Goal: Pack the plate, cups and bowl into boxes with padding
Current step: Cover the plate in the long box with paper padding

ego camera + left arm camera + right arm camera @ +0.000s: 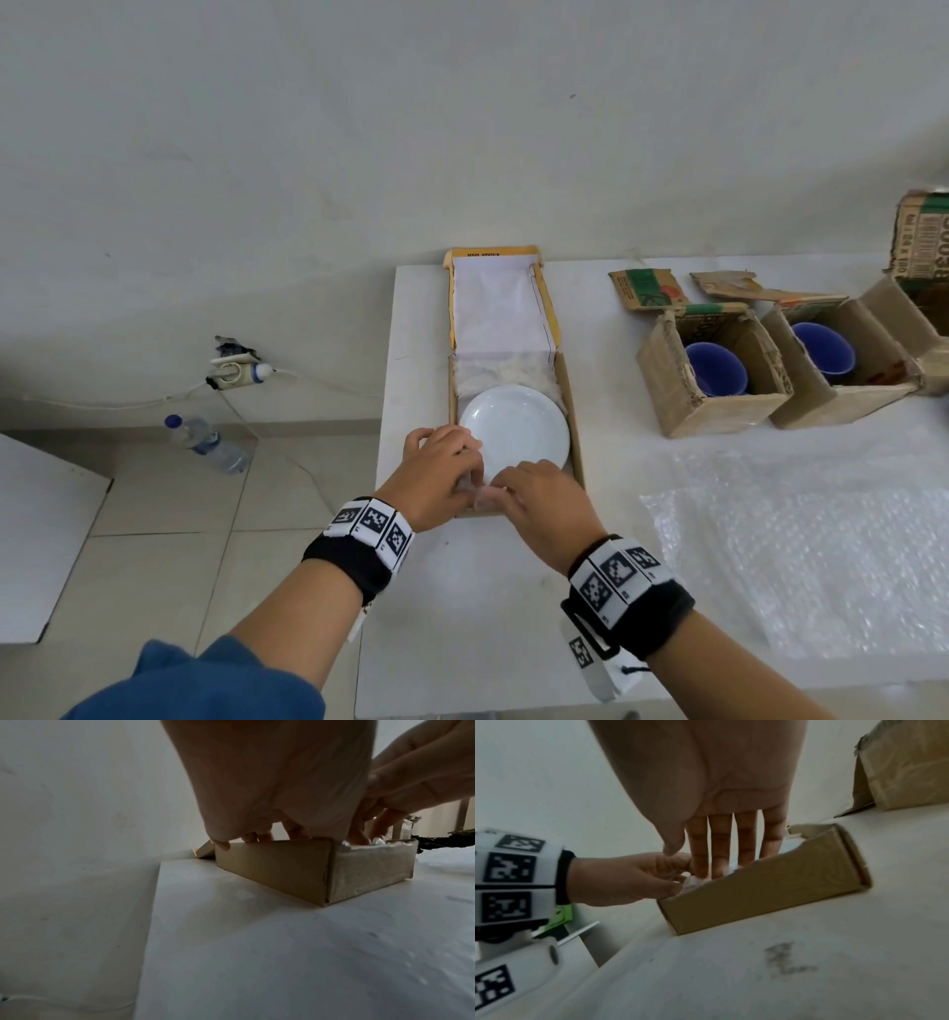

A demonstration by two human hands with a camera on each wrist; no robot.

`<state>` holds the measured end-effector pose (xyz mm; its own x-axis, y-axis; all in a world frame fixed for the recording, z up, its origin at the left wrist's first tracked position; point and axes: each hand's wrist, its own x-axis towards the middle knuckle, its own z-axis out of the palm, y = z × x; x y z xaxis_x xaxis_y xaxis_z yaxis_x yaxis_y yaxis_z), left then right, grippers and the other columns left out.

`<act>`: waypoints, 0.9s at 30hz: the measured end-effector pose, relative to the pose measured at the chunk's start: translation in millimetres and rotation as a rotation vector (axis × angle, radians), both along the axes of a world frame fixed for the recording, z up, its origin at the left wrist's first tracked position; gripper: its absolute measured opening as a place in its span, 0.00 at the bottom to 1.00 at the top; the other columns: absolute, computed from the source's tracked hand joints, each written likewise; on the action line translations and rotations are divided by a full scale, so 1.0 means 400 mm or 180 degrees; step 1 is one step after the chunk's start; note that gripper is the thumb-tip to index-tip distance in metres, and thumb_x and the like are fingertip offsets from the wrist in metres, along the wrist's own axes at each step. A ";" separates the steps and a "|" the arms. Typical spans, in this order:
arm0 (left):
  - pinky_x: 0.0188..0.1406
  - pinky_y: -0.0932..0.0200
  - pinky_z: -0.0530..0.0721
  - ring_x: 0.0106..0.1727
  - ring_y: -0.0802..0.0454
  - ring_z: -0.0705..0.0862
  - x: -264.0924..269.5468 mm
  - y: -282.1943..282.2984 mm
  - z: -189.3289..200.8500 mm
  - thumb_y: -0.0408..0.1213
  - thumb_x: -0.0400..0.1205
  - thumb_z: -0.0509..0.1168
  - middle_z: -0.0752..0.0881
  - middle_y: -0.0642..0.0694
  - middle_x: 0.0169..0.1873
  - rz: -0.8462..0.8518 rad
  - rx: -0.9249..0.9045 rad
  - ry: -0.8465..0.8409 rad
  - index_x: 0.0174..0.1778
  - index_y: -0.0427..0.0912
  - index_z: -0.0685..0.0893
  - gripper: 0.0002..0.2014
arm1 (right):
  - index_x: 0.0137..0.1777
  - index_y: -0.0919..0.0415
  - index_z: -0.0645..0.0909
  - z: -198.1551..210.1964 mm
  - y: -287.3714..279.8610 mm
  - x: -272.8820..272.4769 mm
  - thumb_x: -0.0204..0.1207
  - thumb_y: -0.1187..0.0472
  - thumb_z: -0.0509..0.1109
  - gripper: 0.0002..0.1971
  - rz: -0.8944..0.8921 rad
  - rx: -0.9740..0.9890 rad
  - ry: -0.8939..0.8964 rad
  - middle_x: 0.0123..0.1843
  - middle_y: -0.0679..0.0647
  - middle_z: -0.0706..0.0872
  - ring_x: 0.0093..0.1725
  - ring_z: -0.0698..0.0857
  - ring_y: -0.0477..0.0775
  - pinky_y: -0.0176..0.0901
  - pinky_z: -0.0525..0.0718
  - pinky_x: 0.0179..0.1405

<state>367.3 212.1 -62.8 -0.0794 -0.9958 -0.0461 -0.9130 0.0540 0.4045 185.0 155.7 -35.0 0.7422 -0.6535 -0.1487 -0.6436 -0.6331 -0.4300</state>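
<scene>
both hands reach into the near end of the flat brown cardboard box (574, 411) holding the round white plate (518, 429), the left hand (436, 475) pinching clear bubble-wrap padding (691, 882), the right hand (544, 501) straight-fingered, pressing it down.

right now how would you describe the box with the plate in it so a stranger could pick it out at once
On the white table, look to the left end, where both hands meet. There lies a flat cardboard box with its yellow-edged lid folded back, holding a white plate on padding. The two boxes to its right are taller and each holds a blue cup.
</scene>
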 end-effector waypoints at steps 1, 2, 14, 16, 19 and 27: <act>0.72 0.56 0.47 0.76 0.58 0.63 0.001 -0.001 0.000 0.50 0.78 0.67 0.75 0.56 0.67 0.0001 0.0009 0.0040 0.47 0.52 0.83 0.08 | 0.54 0.53 0.84 0.005 0.006 0.009 0.83 0.45 0.57 0.17 0.0059 0.0006 0.0095 0.48 0.50 0.83 0.49 0.79 0.52 0.45 0.77 0.46; 0.73 0.55 0.47 0.76 0.58 0.64 0.004 -0.003 0.001 0.50 0.78 0.67 0.75 0.55 0.67 -0.0008 0.0023 0.0079 0.46 0.51 0.84 0.08 | 0.54 0.54 0.84 0.010 0.006 0.019 0.83 0.47 0.57 0.16 0.0085 0.0047 0.0170 0.49 0.51 0.83 0.51 0.79 0.53 0.43 0.75 0.44; 0.75 0.50 0.45 0.72 0.56 0.66 -0.018 -0.018 0.032 0.47 0.79 0.65 0.73 0.55 0.66 0.0103 0.0147 -0.0434 0.43 0.50 0.88 0.08 | 0.43 0.54 0.86 -0.009 -0.012 -0.031 0.68 0.64 0.69 0.06 0.0882 -0.0245 0.0451 0.35 0.49 0.82 0.32 0.81 0.54 0.42 0.75 0.27; 0.76 0.50 0.45 0.70 0.55 0.68 -0.027 -0.019 0.035 0.44 0.79 0.65 0.74 0.54 0.63 0.0152 0.0137 -0.0494 0.44 0.50 0.89 0.07 | 0.47 0.54 0.86 -0.033 -0.013 -0.041 0.64 0.70 0.72 0.13 0.0904 -0.0221 0.0239 0.36 0.50 0.83 0.34 0.81 0.54 0.42 0.76 0.29; 0.78 0.49 0.44 0.68 0.55 0.71 -0.039 -0.015 0.037 0.42 0.78 0.66 0.75 0.53 0.60 0.0236 0.0099 -0.0513 0.43 0.48 0.87 0.05 | 0.60 0.61 0.79 -0.013 -0.019 -0.038 0.75 0.73 0.61 0.16 0.0893 0.0044 0.0273 0.52 0.58 0.82 0.49 0.80 0.59 0.44 0.75 0.45; 0.79 0.49 0.48 0.64 0.57 0.75 -0.109 -0.021 0.090 0.40 0.80 0.62 0.76 0.55 0.59 0.0719 0.0334 -0.0802 0.54 0.52 0.84 0.10 | 0.64 0.63 0.80 0.025 -0.051 -0.108 0.81 0.63 0.59 0.14 0.0972 0.0301 0.0028 0.58 0.61 0.82 0.58 0.77 0.62 0.53 0.71 0.64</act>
